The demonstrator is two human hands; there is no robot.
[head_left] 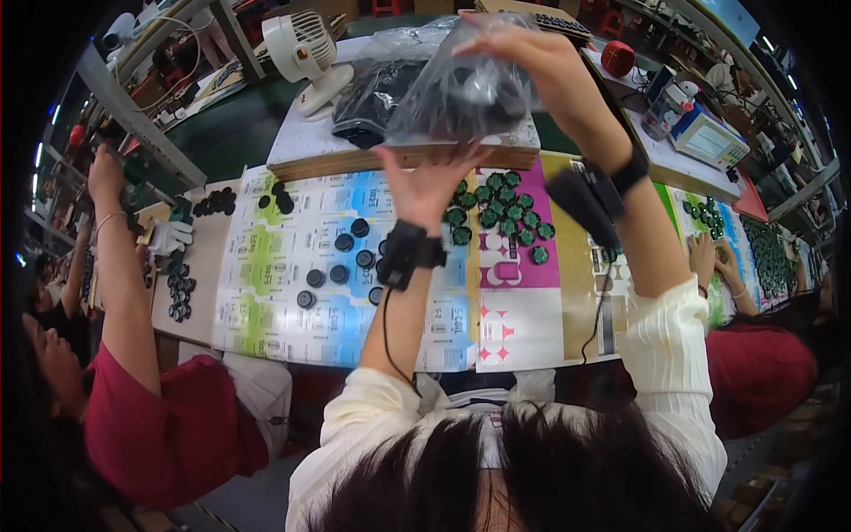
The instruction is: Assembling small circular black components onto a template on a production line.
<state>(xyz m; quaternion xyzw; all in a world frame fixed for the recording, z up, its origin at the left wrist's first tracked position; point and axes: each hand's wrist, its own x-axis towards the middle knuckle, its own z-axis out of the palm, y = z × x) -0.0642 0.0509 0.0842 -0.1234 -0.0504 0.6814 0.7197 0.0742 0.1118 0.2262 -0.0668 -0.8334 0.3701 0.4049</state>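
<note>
Clear bag (470, 93): one between the hands, dark contents, above the raised white board (306, 144).
Left hand (430, 182): fingers spread wide at the bag's lower edge, closed around nothing.
Right hand (523, 53): at the bag's top; I cannot tell its grip.
Black caps (339, 274): I count at least seven; left wrist unit (407, 255) blocks others.
Green parts (525, 237): roughly twenty, crowded on the tabletop (579, 310).
Fan (301, 49): one, left.
</note>
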